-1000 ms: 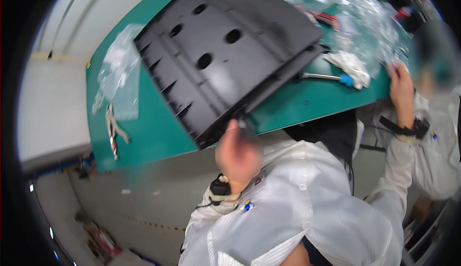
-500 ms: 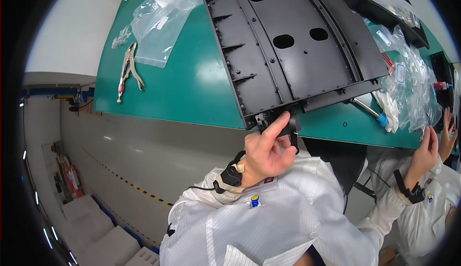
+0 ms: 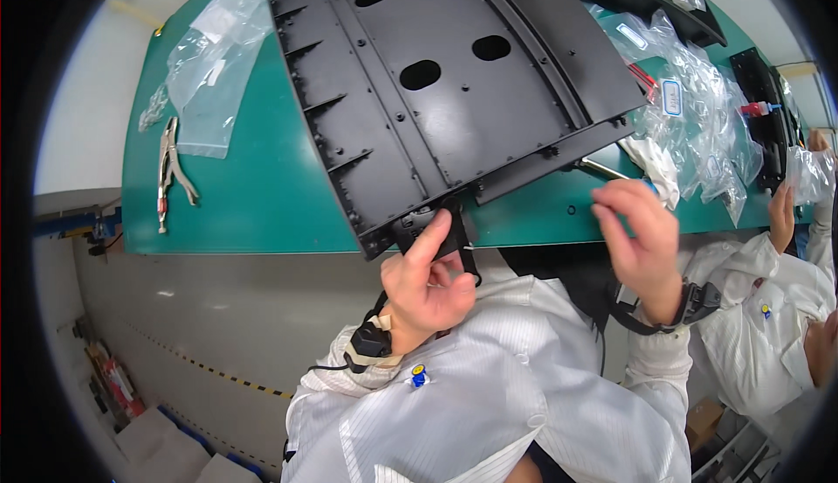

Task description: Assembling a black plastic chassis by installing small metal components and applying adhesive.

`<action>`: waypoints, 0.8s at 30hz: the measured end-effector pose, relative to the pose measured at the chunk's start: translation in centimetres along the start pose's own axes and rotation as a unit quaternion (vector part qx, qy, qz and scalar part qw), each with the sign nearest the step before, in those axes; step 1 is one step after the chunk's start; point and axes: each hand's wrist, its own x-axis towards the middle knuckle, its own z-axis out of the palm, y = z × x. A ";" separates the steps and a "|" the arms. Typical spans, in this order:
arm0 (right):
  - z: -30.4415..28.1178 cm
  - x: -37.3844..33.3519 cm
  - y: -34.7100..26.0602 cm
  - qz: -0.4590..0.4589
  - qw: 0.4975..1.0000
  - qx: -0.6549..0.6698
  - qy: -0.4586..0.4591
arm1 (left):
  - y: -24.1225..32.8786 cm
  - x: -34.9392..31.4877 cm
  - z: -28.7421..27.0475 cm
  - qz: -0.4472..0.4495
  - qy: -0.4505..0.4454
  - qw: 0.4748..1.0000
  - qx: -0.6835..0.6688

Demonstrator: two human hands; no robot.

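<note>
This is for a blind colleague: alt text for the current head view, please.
A person's left hand is at a black part by the near edge of a large black panel on a green table; the right hand hovers apart. Locking pliers lie left.

Head-worn fisheye, looking down, near green bench (image 3: 253, 208)

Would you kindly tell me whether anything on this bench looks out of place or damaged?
Possibly a small dark ring: it lies alone on the green table, left of the right hand, so looks stray. The black panel shows no visible damage.
</note>
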 end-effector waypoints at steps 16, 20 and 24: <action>1.1 -1.6 1.2 0.035 0.999 -0.013 0.021 | -0.7 -0.8 0.0 0.002 -0.012 1.000 0.023; 1.3 -1.5 1.1 0.044 0.999 0.002 0.031 | -1.0 -1.1 0.1 0.007 -0.007 1.000 0.018; 1.0 -0.3 0.7 0.038 0.999 -0.020 -0.006 | -0.9 -1.1 -0.2 -0.005 -0.002 1.000 0.014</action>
